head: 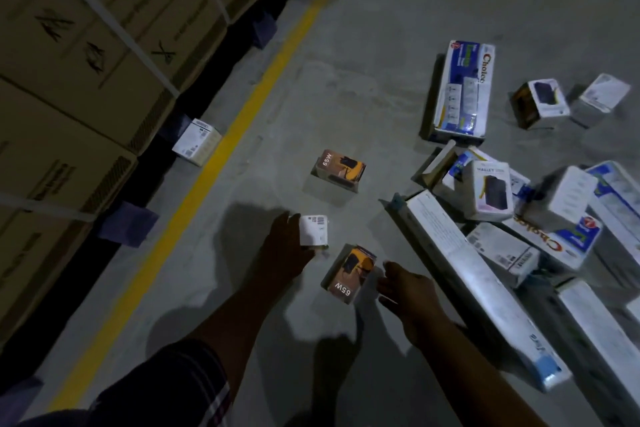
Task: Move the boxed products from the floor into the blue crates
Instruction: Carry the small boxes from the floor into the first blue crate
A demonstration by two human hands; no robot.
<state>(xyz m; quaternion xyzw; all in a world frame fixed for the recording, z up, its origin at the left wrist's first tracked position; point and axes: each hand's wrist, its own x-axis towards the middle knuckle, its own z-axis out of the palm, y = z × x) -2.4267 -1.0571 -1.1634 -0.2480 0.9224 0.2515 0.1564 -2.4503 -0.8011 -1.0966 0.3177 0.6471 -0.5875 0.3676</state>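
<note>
**Two hands reaching among boxed products on a warehouse floor**

The left hand (284, 250) grips a small white cardboard box with a barcode label (313, 230), its fingers curled round the box's near side; whether the box touches the grey concrete floor (346, 45) cannot be told. The right hand (403, 288) hovers just beside an orange-and-brown "65W" product box (349, 272) that stands on the floor, its fingers loosely spread and holding nothing. A second orange-and-brown "65W" box (340, 170) stands farther off, well apart from both hands. To the right lies a heap of white and blue boxed products (502, 204), with a long white carton (478, 284) at its near edge and a large blue-and-white "Choice" box (464, 90) beyond. A yellow painted floor line (221, 152) runs diagonally at left, beside stacked brown cardboard cartons (86, 45) on dark pallets; a small white box (196, 141) rests against them.
</note>
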